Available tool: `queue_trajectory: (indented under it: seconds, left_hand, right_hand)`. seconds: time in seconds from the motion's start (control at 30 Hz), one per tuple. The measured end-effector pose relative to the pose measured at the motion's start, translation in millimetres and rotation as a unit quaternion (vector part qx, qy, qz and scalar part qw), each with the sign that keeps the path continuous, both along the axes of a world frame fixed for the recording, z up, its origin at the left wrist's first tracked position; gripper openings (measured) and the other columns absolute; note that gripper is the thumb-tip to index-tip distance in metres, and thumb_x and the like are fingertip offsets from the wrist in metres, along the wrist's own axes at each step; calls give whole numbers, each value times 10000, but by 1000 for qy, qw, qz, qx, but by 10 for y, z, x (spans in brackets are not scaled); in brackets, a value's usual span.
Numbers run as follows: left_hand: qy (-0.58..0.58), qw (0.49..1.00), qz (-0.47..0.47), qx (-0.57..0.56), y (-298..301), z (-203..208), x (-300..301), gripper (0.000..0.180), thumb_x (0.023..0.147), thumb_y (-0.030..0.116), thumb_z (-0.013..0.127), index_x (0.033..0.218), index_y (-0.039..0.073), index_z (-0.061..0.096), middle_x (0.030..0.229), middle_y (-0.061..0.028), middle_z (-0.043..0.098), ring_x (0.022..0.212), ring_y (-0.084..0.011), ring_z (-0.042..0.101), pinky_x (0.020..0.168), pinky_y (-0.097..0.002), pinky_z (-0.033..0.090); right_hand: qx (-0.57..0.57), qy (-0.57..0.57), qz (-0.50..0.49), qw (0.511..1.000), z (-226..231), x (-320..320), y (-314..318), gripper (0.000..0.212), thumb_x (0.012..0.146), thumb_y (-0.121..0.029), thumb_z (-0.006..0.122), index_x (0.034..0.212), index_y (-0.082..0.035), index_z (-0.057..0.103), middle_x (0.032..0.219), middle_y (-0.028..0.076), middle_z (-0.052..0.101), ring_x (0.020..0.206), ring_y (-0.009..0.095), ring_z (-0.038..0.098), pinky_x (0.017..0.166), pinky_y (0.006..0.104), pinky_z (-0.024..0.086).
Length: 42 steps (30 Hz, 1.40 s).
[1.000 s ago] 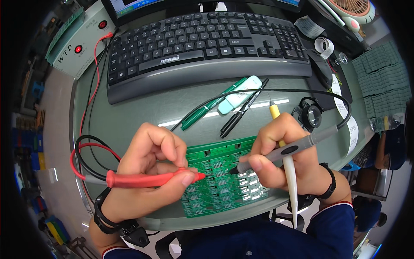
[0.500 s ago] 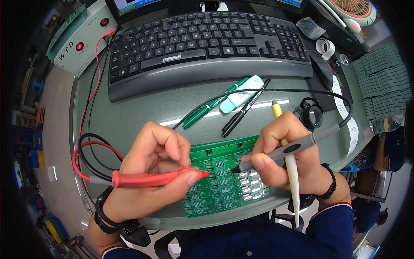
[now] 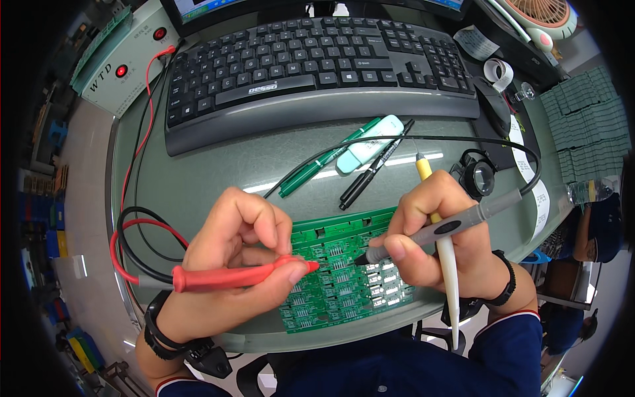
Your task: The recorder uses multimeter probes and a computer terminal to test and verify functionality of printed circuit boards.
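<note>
A green circuit board panel (image 3: pixel 337 291) lies flat near the front edge of the table. My left hand (image 3: pixel 241 255) is closed on a red test probe (image 3: pixel 225 278), its tip pointing right over the board's middle. From the other side, my right hand (image 3: pixel 440 245) grips a grey test probe (image 3: pixel 456 221), whose black tip is close to the red one above the board. A white tool with a yellow collar (image 3: pixel 448 278) is also tucked in my right fingers, slanting down past the table edge. Whether the tips touch the board is too small to tell.
Beyond the board lie a green marker (image 3: pixel 324 162), a mint-coloured correction tape or highlighter (image 3: pixel 370 145), a black pen (image 3: pixel 377 165) and a loupe (image 3: pixel 477 177). A keyboard (image 3: pixel 317 73) spans the back. Probe leads loop left toward a tester box (image 3: pixel 129 63); stacked boards (image 3: pixel 585 119) stand right.
The red probe and its lead have shifted very slightly. Both hands otherwise hold nearly the same place over the board.
</note>
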<state>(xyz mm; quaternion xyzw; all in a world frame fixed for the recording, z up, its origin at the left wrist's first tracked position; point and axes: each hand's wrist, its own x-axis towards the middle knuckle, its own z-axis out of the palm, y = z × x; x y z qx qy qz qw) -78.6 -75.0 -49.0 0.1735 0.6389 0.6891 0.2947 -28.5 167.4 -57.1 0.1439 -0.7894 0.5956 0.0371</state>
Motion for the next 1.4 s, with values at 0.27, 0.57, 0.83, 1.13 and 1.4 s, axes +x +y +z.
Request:
queue_trajectory:
  seconds: [0.27, 0.57, 0.83, 1.13, 1.4]
  left_hand:
    - [16, 1000, 4, 19, -8, -33, 19, 351, 826, -60, 652, 1016, 50, 378, 974, -69, 487, 798, -55, 566, 698, -198, 489]
    - [16, 999, 3, 34, -19, -52, 23, 345, 832, -70, 640, 1020, 48, 375, 967, -72, 488, 774, -41, 537, 671, -188, 468]
    - [-10, 1000, 11, 6, -6, -18, 11, 363, 799, -35, 652, 961, 67, 344, 935, -95, 476, 781, -110, 574, 775, -283, 556]
    - [-11, 1000, 15, 2, 1, -8, 8, 364, 800, -35, 653, 960, 68, 343, 935, -95, 477, 783, -112, 583, 787, -289, 559]
    - [-9, 1000, 12, 3, 9, 15, 38, 360, 807, -24, 653, 953, 73, 339, 949, -93, 488, 786, -104, 582, 784, -275, 552]
  right_hand:
    - [78, 27, 53, 995, -17, -24, 84, 286, 880, -147, 661, 907, -51, 392, 701, 58, 572, 652, 105, 628, 622, 244, 540]
    - [45, -28, 56, 997, -3, 11, 64, 293, 895, -154, 636, 916, -53, 362, 686, 69, 563, 659, 106, 613, 690, 306, 579]
    - [69, 5, 62, 996, -7, -13, 70, 281, 891, -132, 634, 910, -51, 366, 692, 65, 566, 653, 106, 621, 664, 284, 576]
    - [64, 6, 58, 996, -9, -19, 64, 282, 887, -125, 640, 911, -51, 369, 684, 58, 568, 653, 103, 625, 661, 275, 573]
    - [31, -10, 24, 999, -13, 8, 24, 256, 857, -125, 671, 861, -38, 431, 734, 62, 530, 612, 115, 555, 583, 275, 476]
